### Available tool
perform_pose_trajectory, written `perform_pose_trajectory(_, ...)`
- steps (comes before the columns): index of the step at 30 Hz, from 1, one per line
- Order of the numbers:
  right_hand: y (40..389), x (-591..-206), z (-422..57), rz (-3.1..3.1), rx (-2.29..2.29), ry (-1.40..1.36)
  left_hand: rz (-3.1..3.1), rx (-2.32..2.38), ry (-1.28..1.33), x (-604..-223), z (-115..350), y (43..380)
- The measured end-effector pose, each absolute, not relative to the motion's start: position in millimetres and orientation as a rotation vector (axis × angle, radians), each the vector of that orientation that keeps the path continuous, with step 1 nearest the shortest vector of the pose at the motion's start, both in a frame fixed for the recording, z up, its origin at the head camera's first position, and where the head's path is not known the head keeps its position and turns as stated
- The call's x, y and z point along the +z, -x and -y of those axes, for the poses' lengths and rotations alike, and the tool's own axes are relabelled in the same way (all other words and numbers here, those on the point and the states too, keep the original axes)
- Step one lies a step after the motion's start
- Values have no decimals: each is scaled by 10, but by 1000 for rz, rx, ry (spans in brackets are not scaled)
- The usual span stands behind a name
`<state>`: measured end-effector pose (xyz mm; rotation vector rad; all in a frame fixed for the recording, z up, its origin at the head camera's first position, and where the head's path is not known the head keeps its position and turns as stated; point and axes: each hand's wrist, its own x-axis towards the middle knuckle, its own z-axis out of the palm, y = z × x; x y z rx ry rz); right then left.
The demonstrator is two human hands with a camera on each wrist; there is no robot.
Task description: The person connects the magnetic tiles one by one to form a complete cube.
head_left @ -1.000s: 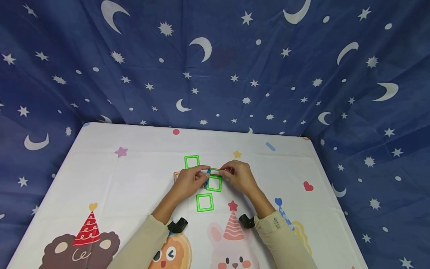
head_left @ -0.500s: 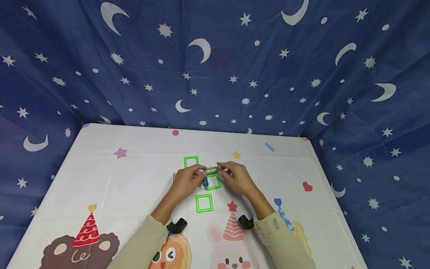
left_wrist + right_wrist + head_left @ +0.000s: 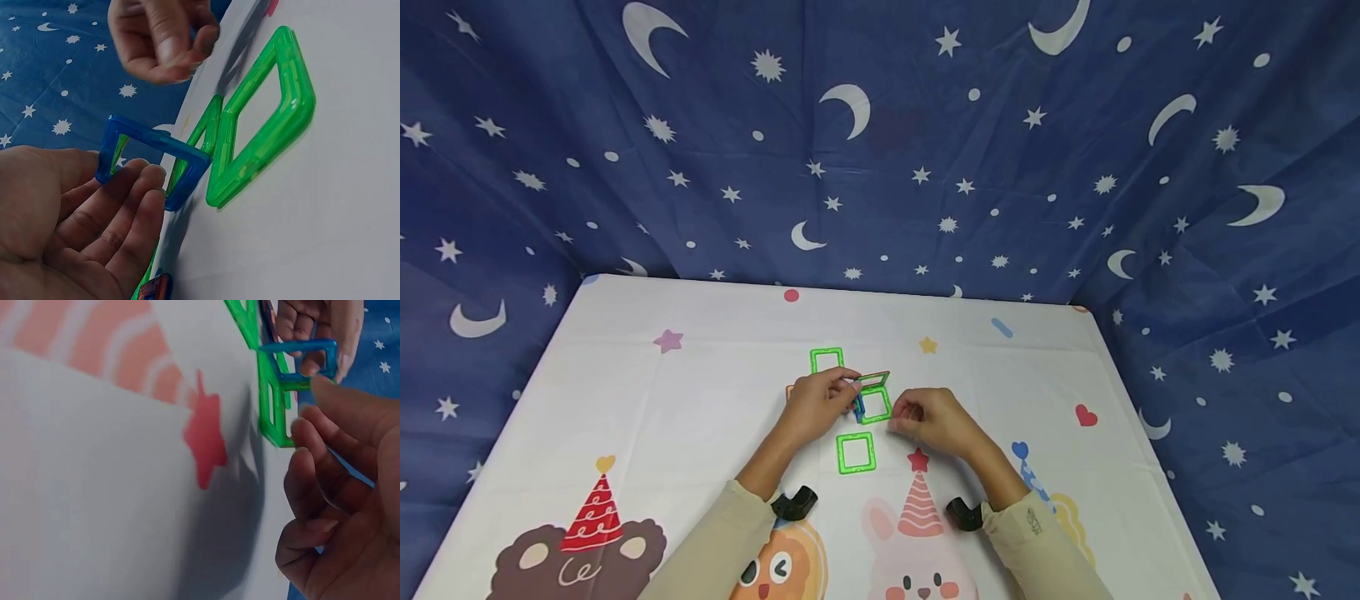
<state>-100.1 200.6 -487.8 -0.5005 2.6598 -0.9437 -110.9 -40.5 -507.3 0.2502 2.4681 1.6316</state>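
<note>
My left hand (image 3: 814,408) pinches a blue square magnetic tile (image 3: 159,140) between thumb and fingers, holding it upright along the left edge of a green square tile (image 3: 292,78) that lies flat. At that flat tile's far edge, another green tile (image 3: 872,376) stands tilted, partly behind the blue one in the left wrist view. My right hand (image 3: 934,419) is just right of the flat tile, fingers loosely curled and holding nothing. The left hand partly covers an orange tile (image 3: 789,392) on the table.
A loose green tile (image 3: 841,454) lies nearer me, and another green tile (image 3: 827,351) lies beyond my left hand. The white tablecloth (image 3: 730,317) has printed cartoon animals and shapes. A blue star-patterned curtain (image 3: 895,100) hangs behind and at the sides.
My right hand has let go of the tilted green tile and moved down toward me. That tile leans at the far edge now. My left hand has stayed nearly still lately.
</note>
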Motion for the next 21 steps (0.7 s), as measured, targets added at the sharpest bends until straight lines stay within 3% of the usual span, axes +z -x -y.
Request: perform_pose_trajectory(21,867,-5008,-1778,-2578,-834,702,-2422,1629,-230,-5059,415,1106)
